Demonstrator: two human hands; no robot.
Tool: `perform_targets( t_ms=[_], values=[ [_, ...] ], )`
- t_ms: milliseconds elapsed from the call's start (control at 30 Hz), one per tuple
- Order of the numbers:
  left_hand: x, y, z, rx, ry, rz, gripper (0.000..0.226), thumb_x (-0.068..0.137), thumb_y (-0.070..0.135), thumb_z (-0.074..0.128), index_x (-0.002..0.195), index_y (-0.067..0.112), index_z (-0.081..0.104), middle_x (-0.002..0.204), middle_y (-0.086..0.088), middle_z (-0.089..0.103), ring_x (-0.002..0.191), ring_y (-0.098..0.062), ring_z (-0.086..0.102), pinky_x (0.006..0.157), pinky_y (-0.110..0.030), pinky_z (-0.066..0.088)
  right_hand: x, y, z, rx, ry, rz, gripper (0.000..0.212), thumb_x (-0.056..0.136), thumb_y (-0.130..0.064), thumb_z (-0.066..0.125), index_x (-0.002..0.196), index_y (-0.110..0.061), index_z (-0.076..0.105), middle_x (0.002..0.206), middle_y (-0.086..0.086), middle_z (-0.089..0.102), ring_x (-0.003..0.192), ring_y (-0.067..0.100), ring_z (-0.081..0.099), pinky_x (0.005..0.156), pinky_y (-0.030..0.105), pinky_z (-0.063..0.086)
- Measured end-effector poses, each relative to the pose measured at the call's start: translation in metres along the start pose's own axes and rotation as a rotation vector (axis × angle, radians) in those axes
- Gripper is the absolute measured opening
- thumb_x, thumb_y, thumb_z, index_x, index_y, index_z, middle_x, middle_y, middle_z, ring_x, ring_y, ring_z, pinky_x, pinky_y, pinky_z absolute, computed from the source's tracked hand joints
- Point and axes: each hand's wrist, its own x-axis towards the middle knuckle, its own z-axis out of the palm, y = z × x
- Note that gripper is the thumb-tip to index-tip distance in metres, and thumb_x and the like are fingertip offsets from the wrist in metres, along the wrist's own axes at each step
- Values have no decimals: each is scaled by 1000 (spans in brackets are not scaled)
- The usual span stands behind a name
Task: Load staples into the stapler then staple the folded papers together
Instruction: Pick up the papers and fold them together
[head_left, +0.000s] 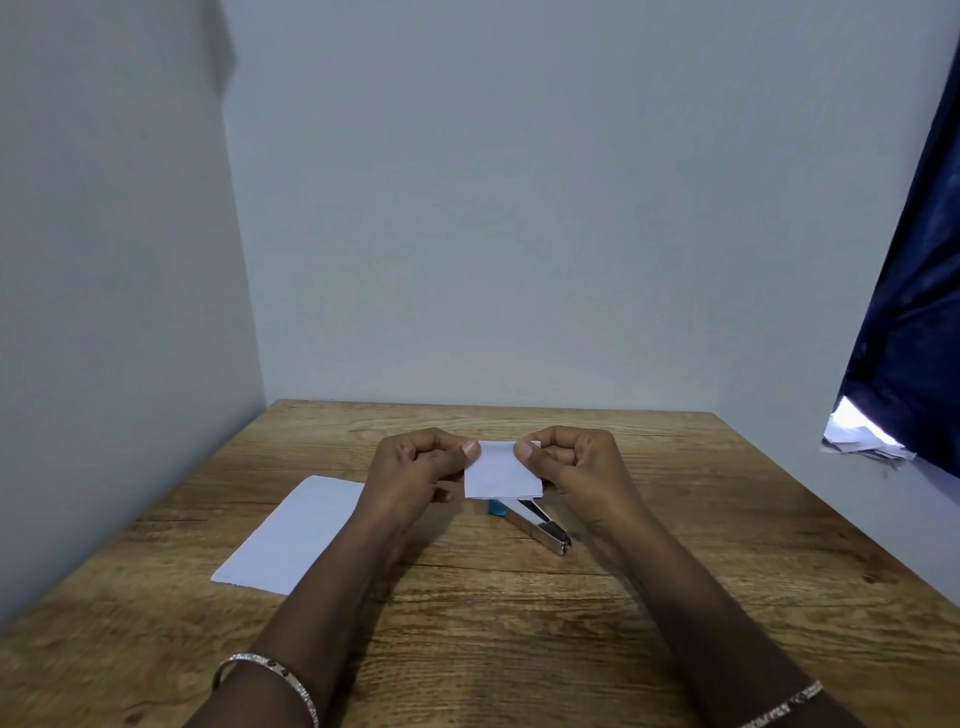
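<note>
Count, head view:
- hands: 2, left hand (415, 470) and right hand (576, 467), both centre frame
- small folded paper (503, 472): 1, centre, pinched between the two hands
- flat paper sheet (296, 535): 1, lower left of centre
- stapler (540, 527): 1, metal, just below the folded paper
- blue item (496, 506): 1, partly hidden under the folded paper, can't identify
- bangles: 2, left bangle (270, 675) and right bangle (789, 704), bottom edge
- wooden table (675, 597): 1
- dark blue curtain (914, 312): 1, right edge
</note>
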Motion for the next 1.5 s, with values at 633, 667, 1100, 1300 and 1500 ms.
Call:
perform_targets(
  t_ms=[633, 667, 1100, 1300, 1500],
  values=[
    [0, 1, 1, 80, 28, 88, 11, 88, 23, 75, 87, 14, 80, 71, 2, 76, 65, -3, 68, 55, -19, 52, 1, 0, -2, -3, 37, -6, 11, 90, -18, 76, 83, -9, 76, 77, 11, 78, 78, 25, 73, 67, 41, 56],
    [0, 0, 1, 102, 24, 106, 9, 88, 22, 75, 87, 15, 79, 67, 5, 74, 65, -2, 68, 55, -18, 52, 1, 0, -1, 0, 33, -8, 11, 89, -17, 76, 82, -10, 76, 77, 11, 78, 78, 26, 73, 66, 41, 55],
    [0, -2, 7, 296, -19, 229, 7, 92, 25, 71, 90, 18, 74, 74, -5, 69, 62, -10, 65, 55, -26, 56, 4, 3, -3, 1, 21, -24, 12, 84, -18, 76, 74, -12, 77, 65, 5, 71, 72, 29, 69, 64, 43, 53],
    [-1, -6, 6, 319, -49, 262, 13, 93, 26, 69, 82, 21, 74, 75, -9, 65, 69, -15, 58, 57, -33, 48, 0, 3, 5, -54, -33, -63, 15, 80, -31, 78, 80, -16, 76, 71, 9, 76, 69, 23, 70, 64, 38, 49],
    [-3, -2, 8, 294, -127, 287, 15, 93, 20, 68, 79, 14, 70, 74, -11, 64, 69, -11, 55, 62, -31, 42, -3, 0, 9, -83, -104, -88, 20, 82, -34, 79, 83, -14, 77, 82, 13, 77, 74, 19, 70, 63, 36, 49]
  ],
)
